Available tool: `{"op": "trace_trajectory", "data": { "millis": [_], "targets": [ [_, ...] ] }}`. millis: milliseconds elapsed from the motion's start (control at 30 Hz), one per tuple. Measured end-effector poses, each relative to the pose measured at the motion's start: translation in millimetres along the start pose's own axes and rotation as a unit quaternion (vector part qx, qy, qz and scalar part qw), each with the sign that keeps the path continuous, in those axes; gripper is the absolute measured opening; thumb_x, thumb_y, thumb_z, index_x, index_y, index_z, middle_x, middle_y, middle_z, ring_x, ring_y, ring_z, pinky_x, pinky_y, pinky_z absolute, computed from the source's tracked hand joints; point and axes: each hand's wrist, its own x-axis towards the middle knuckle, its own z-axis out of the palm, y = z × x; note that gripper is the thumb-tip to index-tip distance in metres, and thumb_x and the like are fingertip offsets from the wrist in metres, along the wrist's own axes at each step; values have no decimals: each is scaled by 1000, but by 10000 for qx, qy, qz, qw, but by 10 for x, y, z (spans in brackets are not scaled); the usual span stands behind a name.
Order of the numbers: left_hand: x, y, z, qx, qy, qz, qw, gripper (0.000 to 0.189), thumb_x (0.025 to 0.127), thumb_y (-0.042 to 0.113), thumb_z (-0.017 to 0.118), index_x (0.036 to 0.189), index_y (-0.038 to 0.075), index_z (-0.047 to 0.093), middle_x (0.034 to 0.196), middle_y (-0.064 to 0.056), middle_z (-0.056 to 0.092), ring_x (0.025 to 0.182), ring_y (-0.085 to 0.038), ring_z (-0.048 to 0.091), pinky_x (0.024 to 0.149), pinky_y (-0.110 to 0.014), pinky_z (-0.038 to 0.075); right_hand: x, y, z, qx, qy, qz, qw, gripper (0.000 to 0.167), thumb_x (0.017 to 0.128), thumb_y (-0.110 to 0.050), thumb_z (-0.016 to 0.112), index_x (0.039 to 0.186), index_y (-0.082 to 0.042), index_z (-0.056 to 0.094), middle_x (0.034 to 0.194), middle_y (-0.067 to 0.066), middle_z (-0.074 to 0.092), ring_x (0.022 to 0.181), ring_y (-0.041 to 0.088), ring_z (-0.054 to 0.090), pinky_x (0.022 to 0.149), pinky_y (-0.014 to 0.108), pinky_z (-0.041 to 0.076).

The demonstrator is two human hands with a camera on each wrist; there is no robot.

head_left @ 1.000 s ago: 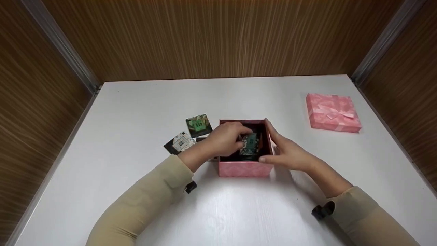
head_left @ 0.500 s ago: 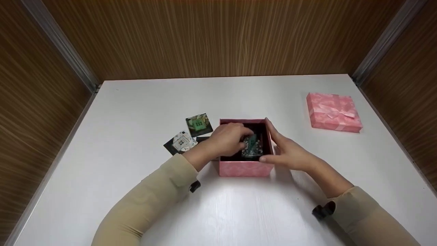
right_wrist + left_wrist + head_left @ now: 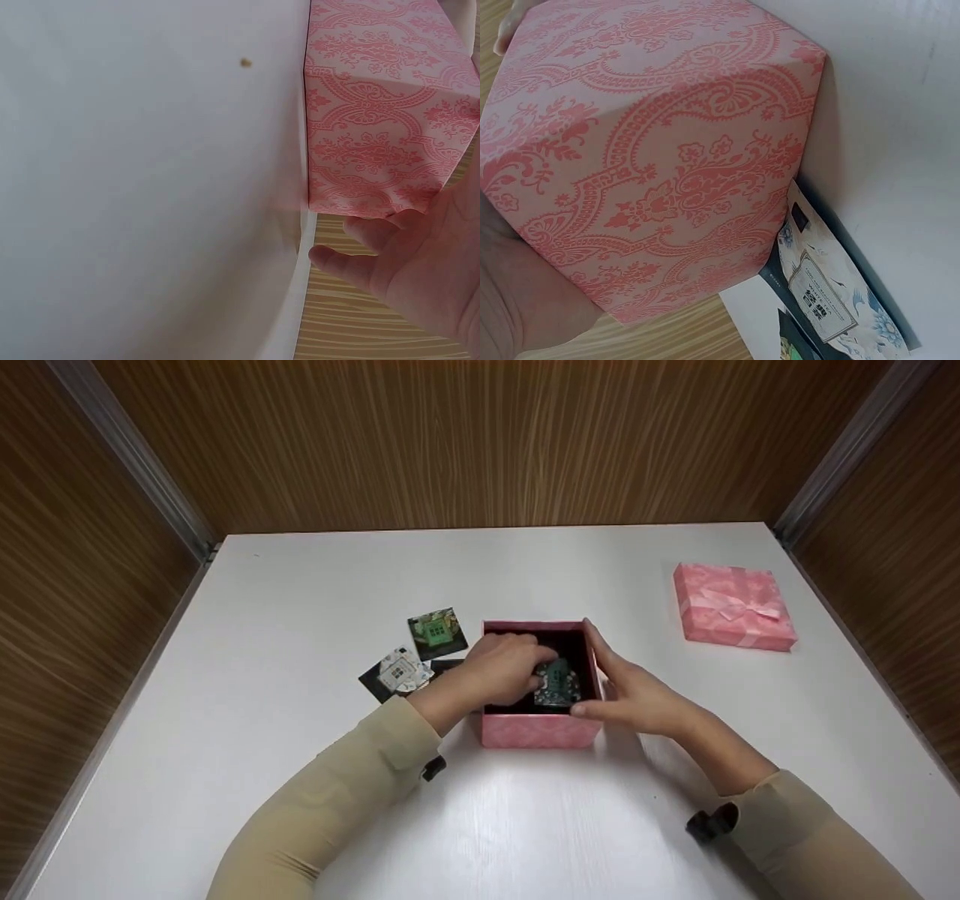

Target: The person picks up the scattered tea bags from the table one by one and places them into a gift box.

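My left hand (image 3: 504,669) reaches over the left wall into an uncovered pink patterned box (image 3: 538,732). Its thumb and index finger pinch a flat dark green packet with a floral print (image 3: 556,682) inside; the other fingertips are hidden in the box. At the box's right side my right hand (image 3: 637,697) holds the wall, thumb at the front rim and index finger near the back corner. In the left wrist view the box wall (image 3: 697,172) hides the fingers of the left hand (image 3: 532,292). Fingers of the right hand (image 3: 420,262) show beside the box in the right wrist view.
Left of the box lie a green-and-black square packet (image 3: 437,633) and a white floral packet (image 3: 403,670), with dark ones partly under my left forearm. A pink lid with a bow (image 3: 735,607) lies at the right on the white table (image 3: 337,585). Wood-grain panels (image 3: 480,442) enclose it.
My left hand has shifted slightly right inside the box, and the green packet has moved right and a little lower with it. The right hand and box have stayed put.
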Motion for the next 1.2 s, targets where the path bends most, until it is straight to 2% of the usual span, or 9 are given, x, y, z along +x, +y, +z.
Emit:
{"op": "trace_trajectory", "data": {
  "millis": [267,400,500,600,733,833,900,1033,1200],
  "targets": [
    [4,-7,-11,-71,49,46,10000,33,102,26,70,135,21,71,110,-4,74,101,-28,69,88,-47,56,-1,-3,8,2,-4,15,10000,120,92,-38,83,172,-19,-4,175,13,18,157,38,26,123,61,26],
    [-24,-32,-49,-598,135,104,9981,42,103,23,69,145,17,67,124,-5,75,115,-29,69,100,-45,54,-5,3,13,20,-13,0,10000,120,92,-38,83,172,-22,-4,175,14,20,155,39,29,122,62,27],
    [-80,-83,-106,-1141,322,213,9927,44,105,19,67,149,13,64,136,-6,71,126,-27,65,109,-42,49,-6,10,20,-20,-11,-11,10000,119,92,-39,83,172,-22,-5,174,14,21,154,39,32,121,62,29],
    [-180,-173,-197,-1634,711,292,9836,43,106,20,66,148,12,64,128,-7,73,117,-25,66,105,-42,49,-5,8,19,-17,17,-29,10000,119,92,-38,83,172,-21,-4,174,15,21,154,40,33,121,63,29],
    [-356,-369,-340,-2182,1539,267,9633,39,107,20,65,145,11,67,110,-7,72,99,-22,65,93,-41,51,0,-7,7,-19,47,11,10000,120,92,-39,84,172,-21,-4,175,15,19,155,41,29,122,63,26],
    [-497,-578,-419,-2492,2109,97,9452,35,106,17,65,140,9,70,107,-7,71,97,-20,66,89,-40,53,8,-12,-1,-89,38,65,9999,121,92,-41,83,172,-21,-5,175,15,16,157,40,25,123,62,25],
    [-598,-740,-444,-2639,2334,-107,9358,34,106,18,66,139,10,71,109,-6,72,100,-19,66,90,-42,54,15,-11,-4,-132,36,85,9999,121,92,-42,83,172,-21,-5,175,14,14,157,40,25,123,62,24],
    [-821,-1085,-383,-2942,2375,-623,9237,38,105,21,69,142,10,68,120,-8,70,112,-21,63,97,-48,52,20,-10,-4,-158,21,100,9998,121,93,-42,82,172,-21,-6,175,14,15,156,41,27,123,62,26],
    [-1091,-1462,-160,-3272,1946,-1144,9176,49,103,21,74,148,9,62,139,-12,65,128,-28,59,104,-52,48,29,-13,-3,-193,-10,103,9998,120,93,-44,82,172,-21,-6,176,13,14,156,40,27,123,62,26]
  ]
}}
